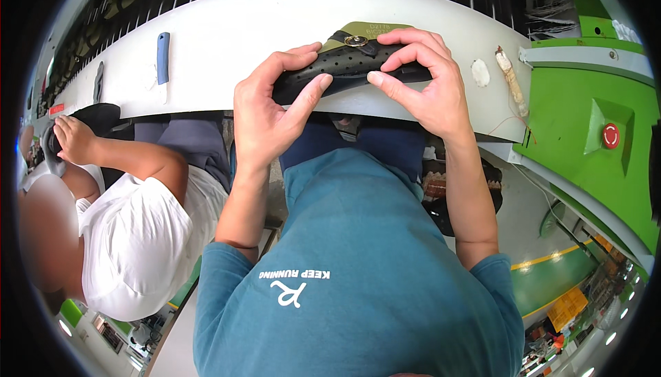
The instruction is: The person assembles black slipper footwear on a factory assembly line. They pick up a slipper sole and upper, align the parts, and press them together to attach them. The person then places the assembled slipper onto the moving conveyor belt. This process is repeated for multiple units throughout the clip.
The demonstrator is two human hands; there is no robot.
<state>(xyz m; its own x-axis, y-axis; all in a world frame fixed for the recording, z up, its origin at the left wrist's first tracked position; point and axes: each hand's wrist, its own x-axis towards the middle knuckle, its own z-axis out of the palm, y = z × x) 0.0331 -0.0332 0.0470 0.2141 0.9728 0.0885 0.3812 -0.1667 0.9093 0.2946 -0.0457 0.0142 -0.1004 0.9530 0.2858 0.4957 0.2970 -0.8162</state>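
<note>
A black shoe upper point(323, 67) with rows of small holes and a strap with a round metal buckle point(356, 41) is held over the near side of the white table. Behind it shows an olive-green piece point(375, 29), which looks like a shoe last. My left hand point(268, 98) grips the upper's left end, thumb on the near edge and fingers over the far side. My right hand point(430, 81) pinches its right part, with thumb and index finger close together at the near edge. The upper's underside is hidden.
A blue-handled knife point(163, 57) lies on the white table point(206, 46) to the left. At right are a wrapped stick point(511, 81), a white patch and a green machine point(585, 115) with a red button point(611, 136). A co-worker in white point(151, 232) sits close on my left.
</note>
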